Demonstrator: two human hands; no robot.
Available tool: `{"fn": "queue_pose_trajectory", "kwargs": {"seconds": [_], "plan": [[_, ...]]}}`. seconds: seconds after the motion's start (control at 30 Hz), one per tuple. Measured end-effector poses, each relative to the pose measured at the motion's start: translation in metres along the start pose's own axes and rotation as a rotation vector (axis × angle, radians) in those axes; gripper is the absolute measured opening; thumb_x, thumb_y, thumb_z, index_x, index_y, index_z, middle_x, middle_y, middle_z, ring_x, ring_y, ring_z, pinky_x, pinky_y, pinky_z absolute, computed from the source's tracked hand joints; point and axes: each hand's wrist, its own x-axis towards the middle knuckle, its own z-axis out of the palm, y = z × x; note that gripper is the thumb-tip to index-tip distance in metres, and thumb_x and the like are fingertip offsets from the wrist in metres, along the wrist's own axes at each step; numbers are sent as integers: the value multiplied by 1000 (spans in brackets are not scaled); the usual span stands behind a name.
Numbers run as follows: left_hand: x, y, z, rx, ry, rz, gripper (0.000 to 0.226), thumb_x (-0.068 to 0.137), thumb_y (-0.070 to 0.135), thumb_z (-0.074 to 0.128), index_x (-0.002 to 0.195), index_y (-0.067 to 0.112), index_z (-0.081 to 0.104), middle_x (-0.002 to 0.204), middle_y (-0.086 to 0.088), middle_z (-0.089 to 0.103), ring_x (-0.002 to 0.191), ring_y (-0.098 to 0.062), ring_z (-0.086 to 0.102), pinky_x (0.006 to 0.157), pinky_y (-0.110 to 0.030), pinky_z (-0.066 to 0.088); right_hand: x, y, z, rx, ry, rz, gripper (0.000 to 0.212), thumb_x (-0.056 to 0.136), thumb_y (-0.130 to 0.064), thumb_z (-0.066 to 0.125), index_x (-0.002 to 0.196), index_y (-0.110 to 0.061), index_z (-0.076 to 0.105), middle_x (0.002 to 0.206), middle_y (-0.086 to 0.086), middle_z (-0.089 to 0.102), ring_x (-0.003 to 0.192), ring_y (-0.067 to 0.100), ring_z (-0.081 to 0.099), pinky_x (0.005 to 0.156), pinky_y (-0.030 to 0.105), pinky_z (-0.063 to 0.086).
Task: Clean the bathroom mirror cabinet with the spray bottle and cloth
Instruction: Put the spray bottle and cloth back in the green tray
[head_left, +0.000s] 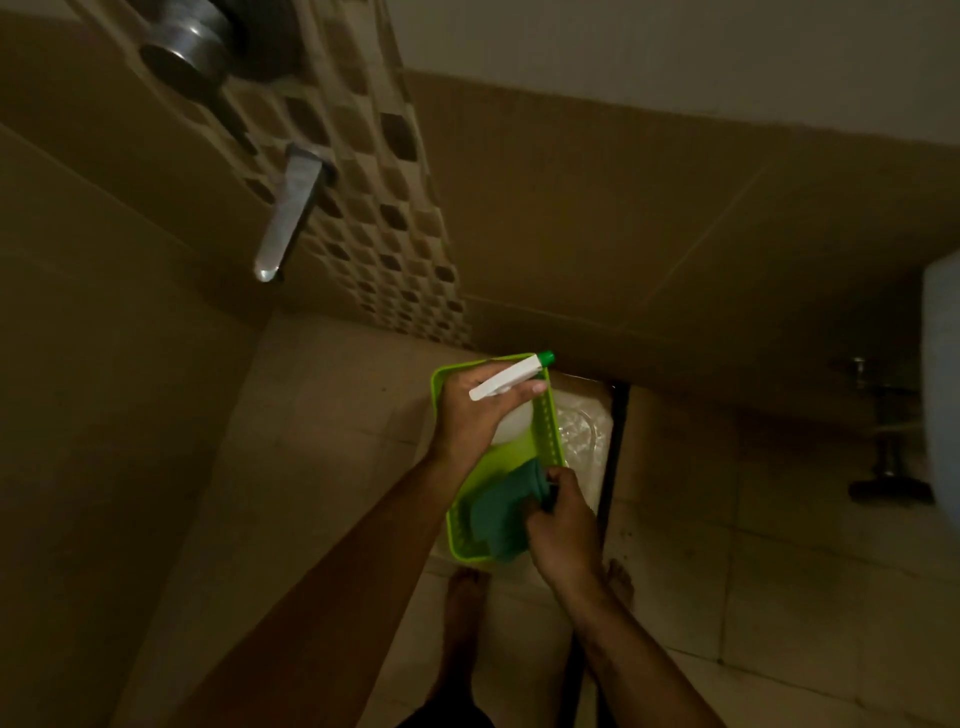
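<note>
We look down at a dim bathroom floor (322, 415); our left hand (470, 410) is wrapped around the neck of the spray bottle (511, 382), with its fingers closed under the white trigger head; the green tip points up and to the right; the bottle's pale body shows just under our hand, over the far end of the green tray (553, 431). Our right hand (563, 519) is closed on the cloth (501, 512); the cloth is dark green and bunched up, and it lies in the near end of the tray, touching our fingers. The tray sits over something clear and shiny (579, 431) that we cannot make out. Our bare feet (465, 597) stand on the tiles just below the tray. A metal tap (288, 213) sticks out from the patterned wall (384, 218) up on the left; a white thing (943, 379) shows at the right edge. We cannot see the mirror cabinet here.
</note>
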Motion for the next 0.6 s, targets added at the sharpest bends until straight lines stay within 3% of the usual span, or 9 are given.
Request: {"fn": "queue_pose_trajectory", "kwargs": {"seconds": [0.07, 0.2, 0.27, 0.47, 0.6], "plan": [[12, -17, -1, 7, -12, 6, 31, 73, 10, 89, 102, 4, 80, 94, -15, 78, 81, -11, 68, 74, -27, 52, 12, 6, 11, 28, 5, 14, 28, 90, -10, 56, 113, -26, 53, 92, -10, 62, 87, 16, 62, 76, 32, 52], [31, -38, -5, 9, -13, 20, 31, 71, 10, 90, 99, 3, 80, 83, -1, 76, 76, -7, 68, 70, -22, 51, 31, 16, 29, 70, 13, 30, 31, 90, -10, 55, 103, -37, 49, 94, -13, 61, 91, 16, 62, 82, 38, 54], [37, -47, -11, 4, -21, 26, 31, 71, 11, 90, 99, 4, 80, 84, -3, 76, 78, -10, 68, 71, -24, 51, 38, 18, 38, 94, 28, 18, 32, 87, -10, 57, 102, -38, 51, 97, -12, 63, 92, 15, 63, 83, 41, 54], [39, -61, -25, -62, -56, 21, 34, 73, 2, 86, 106, 3, 78, 99, -4, 79, 92, -12, 71, 79, -24, 54, 55, 22, 50, 96, 25, -29, 28, 93, -10, 57, 118, -22, 57, 101, -11, 61, 94, 13, 60, 81, 31, 49], [41, -69, -32, -87, -92, -19, 35, 73, 0, 85, 107, 6, 78, 108, -1, 78, 99, -11, 72, 82, -22, 54, 64, 32, 53, -41, 20, 34, 33, 91, -8, 55, 123, -18, 59, 113, 2, 67, 104, 26, 63, 83, 33, 50]]}}
